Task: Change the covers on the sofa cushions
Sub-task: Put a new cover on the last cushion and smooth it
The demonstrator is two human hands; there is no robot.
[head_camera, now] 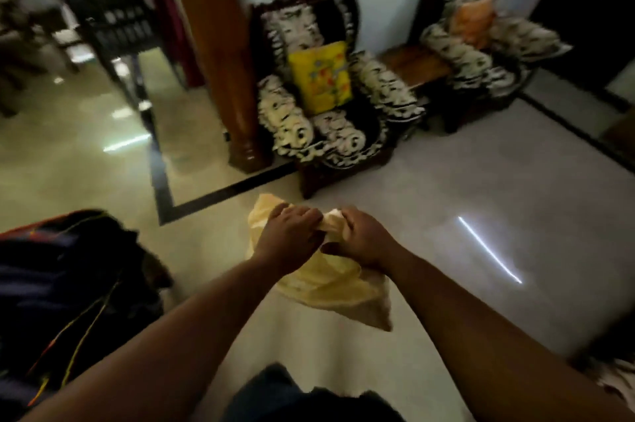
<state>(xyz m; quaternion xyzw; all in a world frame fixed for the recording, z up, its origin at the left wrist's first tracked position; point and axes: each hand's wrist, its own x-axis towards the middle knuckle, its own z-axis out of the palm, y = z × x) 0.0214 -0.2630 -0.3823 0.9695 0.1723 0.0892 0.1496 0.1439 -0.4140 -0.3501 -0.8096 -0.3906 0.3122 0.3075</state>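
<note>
Both hands hold a limp cream cushion cover (326, 287) in the air above the floor: left hand (288, 236) and right hand (360, 239) each bunch its top edge in a tight grip. Best to find the opening and spread it wide before reaching for the yellow cushion (321, 76) on the armchair (378, 91).

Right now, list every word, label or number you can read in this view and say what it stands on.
No text can be read.
The yellow cushion on the near armchair carries a coloured print, too blurred to tell whether it holds letters.
The pale yellow cover gripped by both hands shows no print.
</note>
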